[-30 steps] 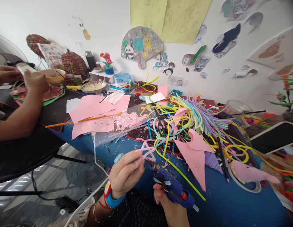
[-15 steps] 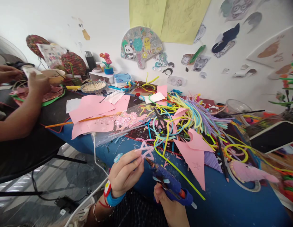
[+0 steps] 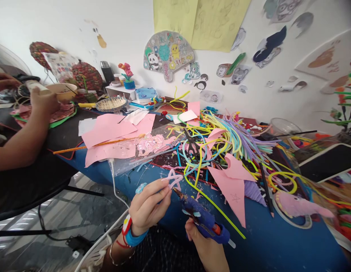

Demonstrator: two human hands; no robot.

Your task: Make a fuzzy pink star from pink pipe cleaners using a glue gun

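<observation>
My left hand (image 3: 148, 206) pinches a small pink pipe-cleaner star (image 3: 174, 179) and holds it up in front of the table's near edge. My right hand (image 3: 205, 247) grips a blue glue gun (image 3: 205, 221). The gun's nozzle points up and left and its tip sits right at the lower edge of the star. Both hands hover over my lap, just short of the blue tabletop (image 3: 263, 241).
A tangle of coloured pipe cleaners (image 3: 221, 143), scissors (image 3: 192, 145), pink paper pieces (image 3: 110, 132) and a pencil (image 3: 266, 189) cover the table. A pink plush shape (image 3: 297, 206) lies on a tape ring. Another person's arm (image 3: 19, 147) works at the left over a black table.
The star and the glue gun have shifted slightly up together, the nozzle staying at the star. The other person's hands at the left have moved a little.
</observation>
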